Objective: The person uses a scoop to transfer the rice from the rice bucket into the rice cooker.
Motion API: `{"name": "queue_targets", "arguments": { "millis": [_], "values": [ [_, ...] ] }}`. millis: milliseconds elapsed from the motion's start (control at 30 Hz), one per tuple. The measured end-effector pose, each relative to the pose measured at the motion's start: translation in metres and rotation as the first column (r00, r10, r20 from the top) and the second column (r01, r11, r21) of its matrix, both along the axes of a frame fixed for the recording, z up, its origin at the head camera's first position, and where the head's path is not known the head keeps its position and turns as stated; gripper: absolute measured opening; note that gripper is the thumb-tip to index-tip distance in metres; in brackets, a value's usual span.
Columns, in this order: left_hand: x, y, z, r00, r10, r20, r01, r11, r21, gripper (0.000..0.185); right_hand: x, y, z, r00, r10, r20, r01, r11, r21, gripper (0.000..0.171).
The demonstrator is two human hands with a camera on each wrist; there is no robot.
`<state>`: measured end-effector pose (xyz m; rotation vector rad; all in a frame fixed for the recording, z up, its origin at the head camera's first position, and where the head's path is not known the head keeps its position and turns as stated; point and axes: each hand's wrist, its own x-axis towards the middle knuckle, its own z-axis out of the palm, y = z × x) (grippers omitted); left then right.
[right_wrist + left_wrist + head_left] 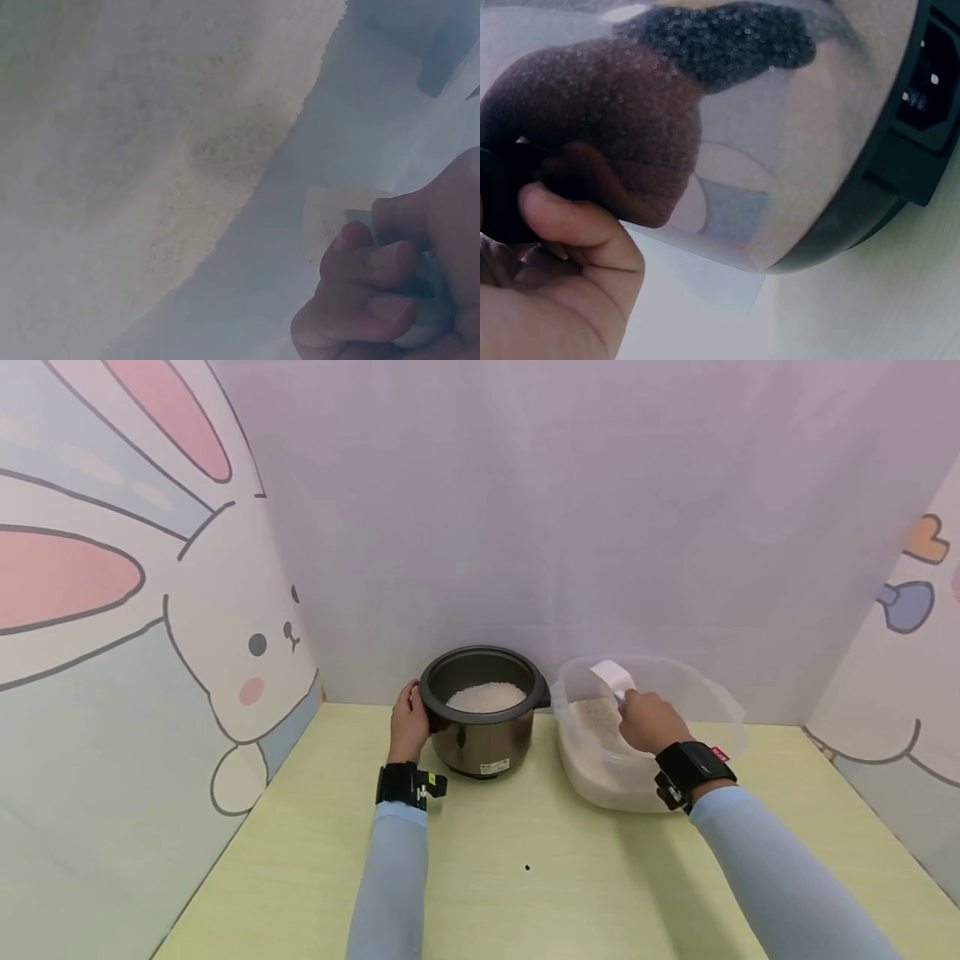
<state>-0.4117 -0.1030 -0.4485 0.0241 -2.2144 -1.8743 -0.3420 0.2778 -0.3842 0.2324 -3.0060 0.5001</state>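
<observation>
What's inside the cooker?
White rice lies in the cooker, well below its rim. The inner floor can't be seen under the rice, and the near inner wall is hidden by the front rim.

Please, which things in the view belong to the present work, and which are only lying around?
In use:
- cooker, its side handle gripped by the left hand
- white scoop, held by the right hand
- clear container
- white grain in container and cooker

Apparently not involved:
- small dark speck on the table
- rabbit picture, only background
</observation>
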Motion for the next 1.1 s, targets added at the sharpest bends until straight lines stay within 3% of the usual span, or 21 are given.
{"name": "queue_targets", "arguments": {
  "millis": [167,400,567,867,1100],
  "values": [
    [-0.0006,-0.0008,-0.0001,1.000,0.007,0.001,-0.007,1.000,-0.001,0.051,0.0002,0.0001,-0.0021,0.998,0.009,0.066,-0.009,1.000,0.005,0.022],
    [-0.0007,-0.0011,-0.0001,1.000,0.000,0.008,0.000,1.000,0.006,0.051,-0.0008,-0.0010,-0.0025,0.997,-0.009,0.075,0.006,0.999,0.042,0.023],
    [-0.0001,-0.0012,-0.0005,1.000,0.002,0.004,-0.002,1.000,-0.003,0.051,0.0014,-0.0003,-0.0028,0.991,-0.017,0.132,0.010,0.998,0.055,0.024],
    [-0.0015,-0.0016,-0.0006,1.000,-0.005,-0.001,0.005,1.000,0.001,0.051,-0.0007,0.0029,-0.0049,0.962,-0.018,0.273,-0.003,0.997,0.075,0.026],
    [-0.0013,-0.0012,-0.0007,1.000,-0.007,0.007,0.007,1.000,0.008,0.051,-0.0036,0.0013,-0.0047,0.935,0.023,0.353,-0.042,0.998,0.046,0.017]
  ]
}}
